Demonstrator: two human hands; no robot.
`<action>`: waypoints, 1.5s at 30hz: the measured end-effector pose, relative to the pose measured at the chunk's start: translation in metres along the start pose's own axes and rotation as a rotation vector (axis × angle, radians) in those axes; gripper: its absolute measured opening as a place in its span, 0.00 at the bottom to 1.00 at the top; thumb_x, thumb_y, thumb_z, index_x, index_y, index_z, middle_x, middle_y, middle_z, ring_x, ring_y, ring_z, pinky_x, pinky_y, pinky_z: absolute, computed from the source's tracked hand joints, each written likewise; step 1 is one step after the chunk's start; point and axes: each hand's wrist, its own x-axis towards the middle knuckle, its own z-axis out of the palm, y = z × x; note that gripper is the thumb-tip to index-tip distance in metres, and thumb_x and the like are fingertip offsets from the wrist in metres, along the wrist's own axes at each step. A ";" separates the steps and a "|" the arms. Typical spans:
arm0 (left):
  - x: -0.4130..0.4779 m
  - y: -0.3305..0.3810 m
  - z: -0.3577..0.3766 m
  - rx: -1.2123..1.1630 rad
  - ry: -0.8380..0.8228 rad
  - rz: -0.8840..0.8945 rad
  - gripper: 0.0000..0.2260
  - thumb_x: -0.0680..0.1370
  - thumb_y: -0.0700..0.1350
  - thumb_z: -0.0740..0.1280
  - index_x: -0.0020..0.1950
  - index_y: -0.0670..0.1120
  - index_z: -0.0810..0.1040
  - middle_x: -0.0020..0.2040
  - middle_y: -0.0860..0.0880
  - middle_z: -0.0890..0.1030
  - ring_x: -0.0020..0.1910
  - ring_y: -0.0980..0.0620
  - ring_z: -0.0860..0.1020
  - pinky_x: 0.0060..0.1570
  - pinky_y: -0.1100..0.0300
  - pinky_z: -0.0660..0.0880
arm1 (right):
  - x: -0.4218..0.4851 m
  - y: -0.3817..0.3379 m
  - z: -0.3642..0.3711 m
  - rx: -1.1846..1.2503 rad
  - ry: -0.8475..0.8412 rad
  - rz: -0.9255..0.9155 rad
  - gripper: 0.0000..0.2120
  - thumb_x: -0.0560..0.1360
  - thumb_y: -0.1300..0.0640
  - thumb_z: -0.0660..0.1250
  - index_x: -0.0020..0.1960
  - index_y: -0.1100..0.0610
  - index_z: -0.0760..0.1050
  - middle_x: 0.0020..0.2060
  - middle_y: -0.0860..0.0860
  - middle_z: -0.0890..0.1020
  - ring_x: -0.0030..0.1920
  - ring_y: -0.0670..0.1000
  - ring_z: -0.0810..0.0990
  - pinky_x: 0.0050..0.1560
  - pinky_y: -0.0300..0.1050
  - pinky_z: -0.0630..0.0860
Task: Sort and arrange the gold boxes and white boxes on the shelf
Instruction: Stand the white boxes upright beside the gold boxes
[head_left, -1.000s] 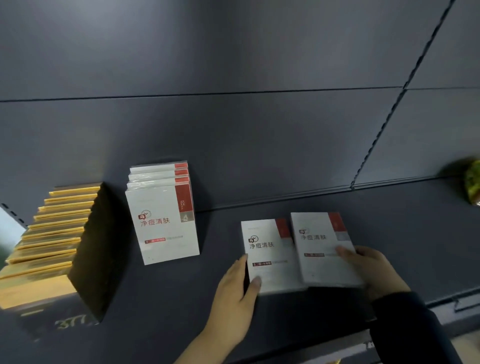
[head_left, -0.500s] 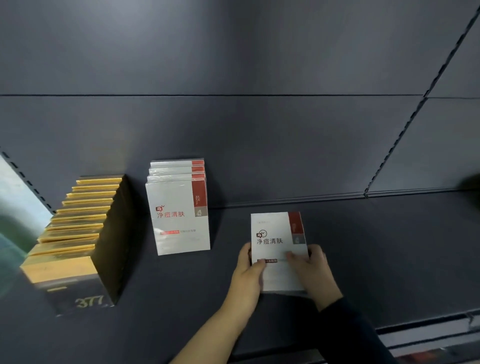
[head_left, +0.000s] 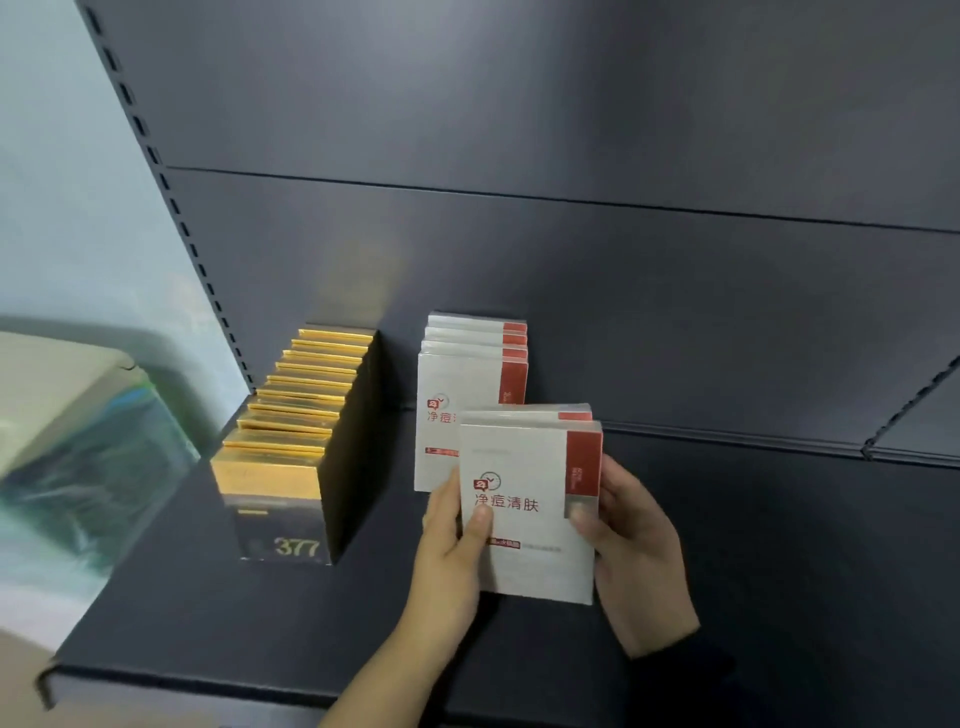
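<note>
Row of flat gold boxes (head_left: 291, 447): gold foil tops, black sides, upright and packed face-to-back on the dark grey metal shelf (head_left: 779, 571). Front face reads "377". At 3 o'clock of it, across a gap, is a row of four flat white boxes (head_left: 467, 374), upright, with a red band at the top right and red Chinese print. At 5 o'clock of that row is the held pair (head_left: 530, 514), same white type, face to face, upright. Left hand (head_left: 447, 561) and right hand (head_left: 639, 551) grip its side edges. Bottom edge on shelf or not: can't tell.

Quick count: about ten gold boxes (head_left: 267, 470) in the row left of the grip, and six white boxes (head_left: 524, 551) in all, two in the grip and four standing just behind it.
</note>
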 end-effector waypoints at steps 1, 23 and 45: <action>0.003 0.001 -0.010 -0.005 0.018 0.026 0.18 0.75 0.59 0.62 0.65 0.59 0.71 0.62 0.53 0.77 0.62 0.56 0.77 0.57 0.57 0.78 | 0.005 0.004 0.009 -0.047 -0.024 -0.010 0.25 0.73 0.71 0.65 0.68 0.59 0.71 0.59 0.54 0.82 0.60 0.54 0.81 0.56 0.53 0.79; 0.050 -0.017 -0.036 -0.007 0.054 0.091 0.15 0.82 0.46 0.52 0.68 0.55 0.67 0.56 0.63 0.81 0.59 0.62 0.79 0.47 0.68 0.78 | 0.085 0.067 0.052 -0.228 -0.085 0.062 0.36 0.71 0.60 0.74 0.73 0.46 0.61 0.61 0.48 0.81 0.60 0.49 0.80 0.54 0.47 0.80; 0.051 -0.010 -0.042 0.068 0.021 0.001 0.16 0.80 0.53 0.55 0.66 0.55 0.70 0.59 0.57 0.80 0.59 0.63 0.78 0.46 0.70 0.77 | 0.092 0.070 0.048 -0.267 -0.128 0.099 0.40 0.69 0.56 0.76 0.74 0.47 0.59 0.61 0.46 0.80 0.61 0.48 0.79 0.57 0.47 0.79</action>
